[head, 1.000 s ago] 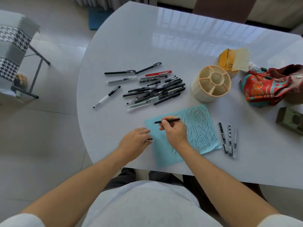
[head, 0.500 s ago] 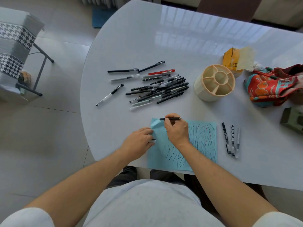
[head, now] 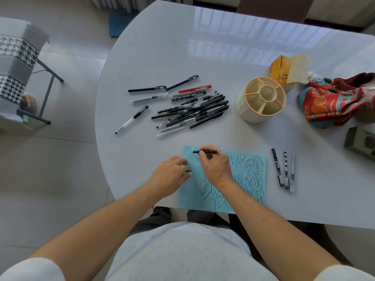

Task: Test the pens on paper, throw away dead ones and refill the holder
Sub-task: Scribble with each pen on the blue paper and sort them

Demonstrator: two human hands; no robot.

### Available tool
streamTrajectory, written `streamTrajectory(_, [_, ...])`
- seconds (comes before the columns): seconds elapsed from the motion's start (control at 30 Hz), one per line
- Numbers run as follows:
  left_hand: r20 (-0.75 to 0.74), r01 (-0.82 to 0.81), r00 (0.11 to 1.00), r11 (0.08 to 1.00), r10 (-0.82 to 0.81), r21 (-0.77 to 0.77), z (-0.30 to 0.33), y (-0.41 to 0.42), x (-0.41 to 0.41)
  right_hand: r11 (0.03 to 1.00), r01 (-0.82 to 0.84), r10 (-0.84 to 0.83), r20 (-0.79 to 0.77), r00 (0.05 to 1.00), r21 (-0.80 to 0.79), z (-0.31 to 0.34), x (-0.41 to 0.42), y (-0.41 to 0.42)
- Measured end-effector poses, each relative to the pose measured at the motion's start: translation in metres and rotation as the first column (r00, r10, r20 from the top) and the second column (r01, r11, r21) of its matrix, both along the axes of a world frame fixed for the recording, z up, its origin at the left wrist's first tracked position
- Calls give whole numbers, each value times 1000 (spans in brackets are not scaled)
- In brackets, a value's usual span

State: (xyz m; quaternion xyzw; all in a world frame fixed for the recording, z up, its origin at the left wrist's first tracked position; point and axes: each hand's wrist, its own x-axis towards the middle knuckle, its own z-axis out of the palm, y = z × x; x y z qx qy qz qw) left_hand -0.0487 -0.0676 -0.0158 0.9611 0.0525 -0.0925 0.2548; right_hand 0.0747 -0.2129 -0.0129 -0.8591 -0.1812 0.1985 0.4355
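At the near edge of the worktop, my right hand pinches a black pen in a closed grip, tip over the scribbled blue paper. My left hand rests on the sheet's left margin, fingers curled round a small pen cap. Right of the paper lie three pens; beyond, the pen pile and the empty holder.

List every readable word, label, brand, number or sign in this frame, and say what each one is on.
None can be read with confidence.
Yellow packet: dark printed marks, too blurred to read.
Pile of pens: white barrel printing, too small to read.
Three pens right of the blue paper: patterned barrels, no legible text.
The paper carries only scribbled test strokes, no writing.
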Motion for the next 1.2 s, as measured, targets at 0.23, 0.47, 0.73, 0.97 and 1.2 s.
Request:
streamTrajectory(0.23, [6, -98, 995, 992, 99, -73, 2, -3, 2, 972, 196, -171, -175, 970, 133, 15, 12, -9])
streamTrajectory(0.47, [-120, -266, 962, 945, 246, -191, 8, -6, 9, 903, 342, -201, -447, 871, 261, 27, 4, -25])
streamTrajectory(0.73, [-190, -275, 953, 936, 235, -219, 20, -19, 17, 897, 364, -203, -498, 843, 250, 34, 7, -38])
streamTrajectory(0.97, [-221, -255, 955, 924, 196, -285, 30, -27, 29, 914, 314, -138, -531, 836, 257, 36, 8, -45])
streamTrajectory(1.2, [-180, -128, 980, 961, 85, -246, 41, -37, 42, 947, 228, -62, -568, 821, 227, 32, -1, -51])
